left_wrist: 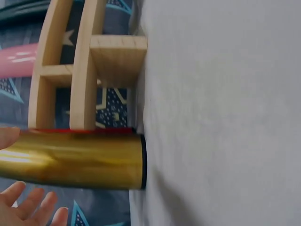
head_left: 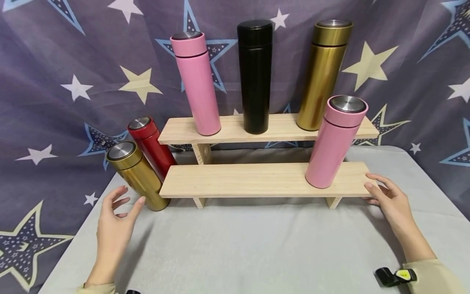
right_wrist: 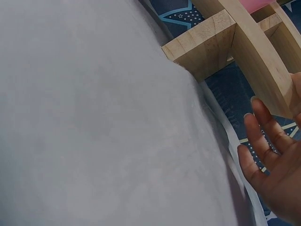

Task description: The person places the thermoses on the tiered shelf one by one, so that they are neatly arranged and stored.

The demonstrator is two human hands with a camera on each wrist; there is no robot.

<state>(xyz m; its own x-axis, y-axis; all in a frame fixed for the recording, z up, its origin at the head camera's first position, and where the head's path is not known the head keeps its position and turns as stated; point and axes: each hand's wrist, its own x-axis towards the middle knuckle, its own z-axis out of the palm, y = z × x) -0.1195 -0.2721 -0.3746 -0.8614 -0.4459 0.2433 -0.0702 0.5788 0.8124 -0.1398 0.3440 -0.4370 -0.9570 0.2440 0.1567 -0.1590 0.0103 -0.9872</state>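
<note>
A gold thermos bottle (head_left: pixel 141 175) stands on the table left of the lower shelf board (head_left: pixel 238 179), a red thermos bottle (head_left: pixel 154 147) right behind it. My left hand (head_left: pixel 117 222) is close in front of the gold one, thumb and fingers spread. In the left wrist view, the thumb and fingers lie to either side of the gold bottle (left_wrist: pixel 80 160). At the lower board's right end, my right hand (head_left: pixel 394 204) has its fingertips at the edge, with fingers loosely extended. A pink thermos bottle (head_left: pixel 332 151) stands on that board, near this hand.
On the upper shelf board (head_left: pixel 227 124) stand another pink bottle (head_left: pixel 198 85), a black bottle (head_left: pixel 256 81) and a taller gold bottle (head_left: pixel 323 77). Light cloth (head_left: pixel 257 245) covers the table. A star-patterned curtain (head_left: pixel 44 110) hangs behind.
</note>
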